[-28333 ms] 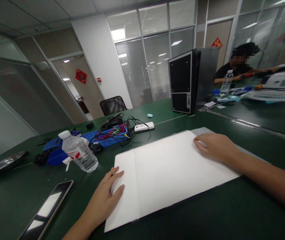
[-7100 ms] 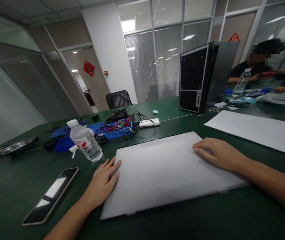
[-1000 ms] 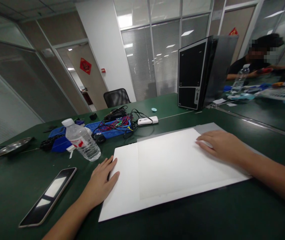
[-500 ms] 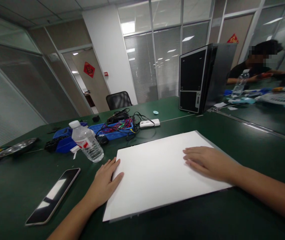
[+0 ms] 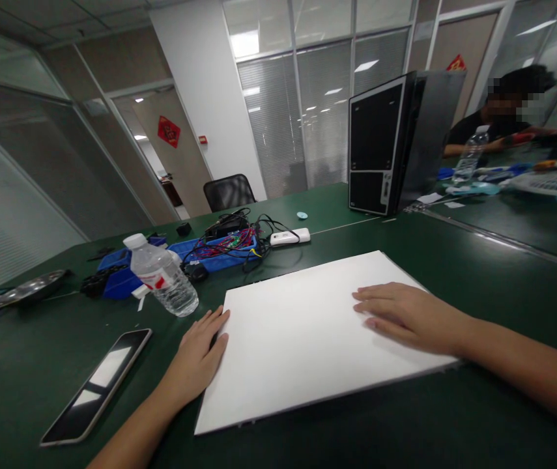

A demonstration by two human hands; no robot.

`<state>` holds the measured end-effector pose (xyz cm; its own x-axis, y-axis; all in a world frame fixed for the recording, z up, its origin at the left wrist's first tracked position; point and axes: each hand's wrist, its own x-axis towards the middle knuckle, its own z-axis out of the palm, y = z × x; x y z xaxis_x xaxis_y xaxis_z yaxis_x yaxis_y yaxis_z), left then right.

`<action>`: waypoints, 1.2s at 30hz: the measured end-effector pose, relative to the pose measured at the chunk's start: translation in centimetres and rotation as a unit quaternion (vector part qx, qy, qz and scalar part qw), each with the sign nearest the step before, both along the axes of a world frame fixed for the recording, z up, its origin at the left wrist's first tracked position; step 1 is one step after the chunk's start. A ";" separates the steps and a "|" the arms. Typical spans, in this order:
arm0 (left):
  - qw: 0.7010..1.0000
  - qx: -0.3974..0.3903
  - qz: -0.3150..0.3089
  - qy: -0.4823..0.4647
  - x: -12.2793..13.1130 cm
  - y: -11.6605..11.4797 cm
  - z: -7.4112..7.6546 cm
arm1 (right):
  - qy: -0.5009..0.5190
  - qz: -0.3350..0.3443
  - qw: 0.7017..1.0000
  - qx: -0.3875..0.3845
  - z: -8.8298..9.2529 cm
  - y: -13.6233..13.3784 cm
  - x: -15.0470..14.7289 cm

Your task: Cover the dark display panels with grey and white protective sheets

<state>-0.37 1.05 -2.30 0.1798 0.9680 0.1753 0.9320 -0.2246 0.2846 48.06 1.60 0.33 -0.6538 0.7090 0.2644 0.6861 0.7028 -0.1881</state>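
Note:
A large white sheet lies flat on the dark green table, covering the grey panel beneath it edge to edge. My left hand rests with its fingers stretched out against the sheet's left edge. My right hand lies flat, fingers extended, on top of the sheet's right half. Neither hand holds anything.
A phone lies at the near left. A water bottle, blue trays with wires and a white device sit behind the sheet. A black computer case stands at the back. Another person sits at the far right.
The white sheet slid to the right until it squared up over the grey panel. My right hand moved leftward onto the sheet's middle right. My left hand stayed at the left edge.

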 end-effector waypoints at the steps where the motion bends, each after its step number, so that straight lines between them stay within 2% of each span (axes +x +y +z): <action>1: 1.000 0.001 0.001 -0.002 0.0 0.0 0.0 | 0.000 0.000 1.000 0.002 0.0 -0.1 0.0; 7: 1.000 0.013 0.004 -0.016 -0.3 0.2 0.0 | 0.013 0.026 1.000 0.010 0.0 -0.3 -0.3; 17: 1.000 0.019 0.000 -0.023 -0.2 0.2 -0.1 | -0.023 0.032 0.999 -0.021 -0.1 -0.2 0.1; 25: 1.000 0.013 0.006 -0.028 -0.2 0.2 0.2 | -0.004 0.047 0.999 -0.016 0.1 -0.4 -0.1; 31: 0.999 0.014 0.013 -0.033 0.0 0.1 0.2 | 0.000 0.109 0.994 -0.003 1.0 -1.3 -1.0; 36: 0.999 0.009 0.012 -0.031 0.4 -0.2 0.3 | -0.031 0.158 0.986 -0.038 2.2 -2.4 -2.2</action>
